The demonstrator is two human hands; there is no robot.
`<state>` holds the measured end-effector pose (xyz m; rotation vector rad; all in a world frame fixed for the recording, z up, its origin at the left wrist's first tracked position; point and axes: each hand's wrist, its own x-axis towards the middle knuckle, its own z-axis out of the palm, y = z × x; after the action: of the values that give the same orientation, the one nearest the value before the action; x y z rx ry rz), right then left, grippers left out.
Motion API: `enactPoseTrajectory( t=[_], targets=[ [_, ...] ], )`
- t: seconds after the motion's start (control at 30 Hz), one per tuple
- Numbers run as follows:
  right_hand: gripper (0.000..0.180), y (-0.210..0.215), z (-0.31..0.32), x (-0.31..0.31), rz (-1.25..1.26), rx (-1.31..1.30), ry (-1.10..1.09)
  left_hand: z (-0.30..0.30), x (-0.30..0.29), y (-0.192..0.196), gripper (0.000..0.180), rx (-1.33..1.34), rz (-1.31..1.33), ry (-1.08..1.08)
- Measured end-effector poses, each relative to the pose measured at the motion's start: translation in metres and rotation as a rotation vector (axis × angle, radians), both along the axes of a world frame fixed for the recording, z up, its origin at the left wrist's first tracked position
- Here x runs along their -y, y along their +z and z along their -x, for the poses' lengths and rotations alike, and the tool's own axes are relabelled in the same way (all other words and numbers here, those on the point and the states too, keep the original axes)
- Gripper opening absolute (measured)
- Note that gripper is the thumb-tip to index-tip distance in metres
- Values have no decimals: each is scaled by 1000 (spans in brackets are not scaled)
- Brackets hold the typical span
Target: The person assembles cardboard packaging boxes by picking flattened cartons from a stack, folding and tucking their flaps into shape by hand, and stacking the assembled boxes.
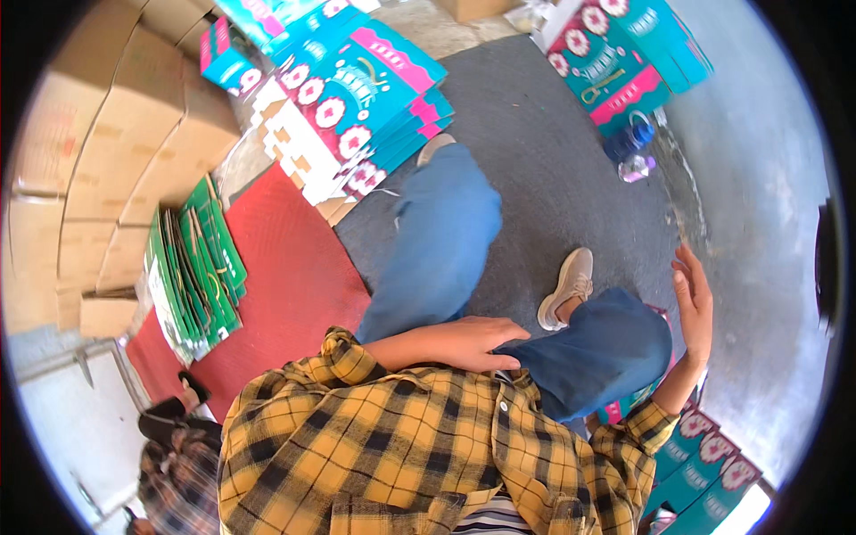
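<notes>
My left hand (474, 342) lies across my lap by the top of my blue trousers (446, 236), fingers stretched and holding nothing. Raised at the right, beside the pale wall, my right hand (695, 308) has its fingers extended and nothing in it. Below the right forearm, partly hidden by my leg and sleeve, are teal and pink printed cartons (709, 464). In front of my forward shoe stands a large stack of flattened teal and pink cartons (374, 94).
Brown cardboard boxes (134, 116) are piled at the left. Green folded cartons (198, 267) stand on a red mat (285, 259). More teal cartons (615, 53), a blue jug (631, 135) and a small bottle (636, 168) sit by the right wall. Another person (183, 464) is at lower left.
</notes>
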<state>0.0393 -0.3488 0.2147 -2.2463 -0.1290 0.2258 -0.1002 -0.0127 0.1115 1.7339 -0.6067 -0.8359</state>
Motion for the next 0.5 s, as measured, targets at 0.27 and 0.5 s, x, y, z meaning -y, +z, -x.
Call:
enactPoseTrajectory(
  t=[0.27,0.5],
  targets=[
    [44,18,-19,-119,495,169,587,-5,-22,16,56,-281,413,-38],
    [41,-59,-28,-82,1091,-129,631,-58,-137,-24,44,-427,1192,841]
  ],
)
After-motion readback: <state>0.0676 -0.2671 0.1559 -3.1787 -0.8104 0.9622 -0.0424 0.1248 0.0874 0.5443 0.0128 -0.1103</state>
